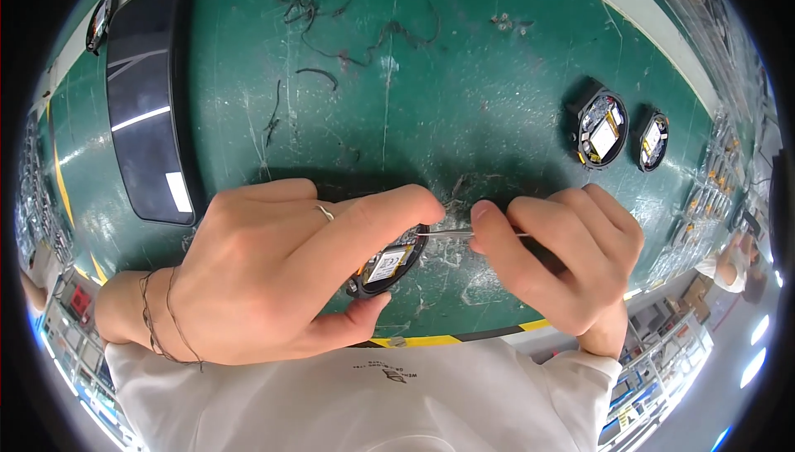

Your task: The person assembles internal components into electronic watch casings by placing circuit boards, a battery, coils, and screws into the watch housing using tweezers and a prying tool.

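Near the table's front edge, my left hand (273,261) grips an open round watch body (387,265), thumb below and index finger above. Inside its black case show a pale battery, yellow tape and small circuit parts; my fingers and palm cover its left side. My right hand (559,245) is closed around a thin metal tool like tweezers (451,234). The tool points left, its tip at the upper right rim of the watch body. Whether the tip touches a part inside is too small to tell.
Two more open watch bodies, one larger (603,130) and one smaller (653,141), lie at the right. A dark glossy panel (145,96) stands at the left, with another watch body (101,21) behind it. Black wire scraps (393,33) litter the green table (489,79).
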Available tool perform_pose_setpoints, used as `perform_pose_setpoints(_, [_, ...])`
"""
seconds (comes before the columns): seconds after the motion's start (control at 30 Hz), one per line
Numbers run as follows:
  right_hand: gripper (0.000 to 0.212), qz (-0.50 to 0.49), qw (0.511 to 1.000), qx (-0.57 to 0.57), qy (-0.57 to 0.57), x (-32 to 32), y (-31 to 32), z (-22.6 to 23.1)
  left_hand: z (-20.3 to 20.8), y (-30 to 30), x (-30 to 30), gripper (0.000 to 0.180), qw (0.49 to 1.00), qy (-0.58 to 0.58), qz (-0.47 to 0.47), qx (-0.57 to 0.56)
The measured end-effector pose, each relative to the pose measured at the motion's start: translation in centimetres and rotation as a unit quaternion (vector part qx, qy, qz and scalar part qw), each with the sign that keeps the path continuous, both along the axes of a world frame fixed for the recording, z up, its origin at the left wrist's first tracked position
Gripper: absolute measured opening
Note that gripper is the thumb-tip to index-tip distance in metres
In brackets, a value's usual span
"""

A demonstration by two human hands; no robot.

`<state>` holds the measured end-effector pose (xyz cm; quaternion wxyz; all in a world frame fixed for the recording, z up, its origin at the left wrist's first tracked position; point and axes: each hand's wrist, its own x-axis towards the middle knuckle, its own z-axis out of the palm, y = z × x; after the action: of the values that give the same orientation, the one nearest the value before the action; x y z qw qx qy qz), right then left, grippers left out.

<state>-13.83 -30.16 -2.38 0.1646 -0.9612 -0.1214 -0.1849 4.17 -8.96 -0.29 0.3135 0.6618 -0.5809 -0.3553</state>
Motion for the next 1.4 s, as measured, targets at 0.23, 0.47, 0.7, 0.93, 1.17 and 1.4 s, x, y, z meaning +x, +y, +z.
perform_pose_setpoints(0.23, [0.046,-0.006,0.999,0.038,0.033,0.1,-0.2,-0.1,0.6,-0.1,0.1,0.062,0.999,0.015,-0.007,0.044])
perform_pose_setpoints(0.47, [0.046,-0.001,0.999,0.053,0.009,1.0,-0.2,-0.5,2.5,-0.9,1.1,0.061,0.988,0.063,0.002,0.142])
perform_pose_setpoints(0.7, [0.047,-0.011,0.998,0.057,-0.002,1.8,0.3,-0.5,2.8,-1.1,1.9,0.053,0.980,0.102,0.035,0.167])
perform_pose_setpoints(0.93, [0.045,0.011,0.998,0.063,0.003,1.3,-0.2,-1.0,2.8,-1.3,2.1,0.052,0.974,0.121,0.017,0.192])
perform_pose_setpoints(1.17, [0.043,0.017,0.993,0.110,0.033,1.7,-0.5,-0.3,2.6,-1.1,2.3,0.052,0.973,0.130,0.026,0.188])
perform_pose_setpoints(1.4, [0.043,0.024,0.996,0.078,0.026,1.9,-0.3,-0.3,2.6,-1.0,2.2,0.051,0.980,0.114,0.033,0.162])
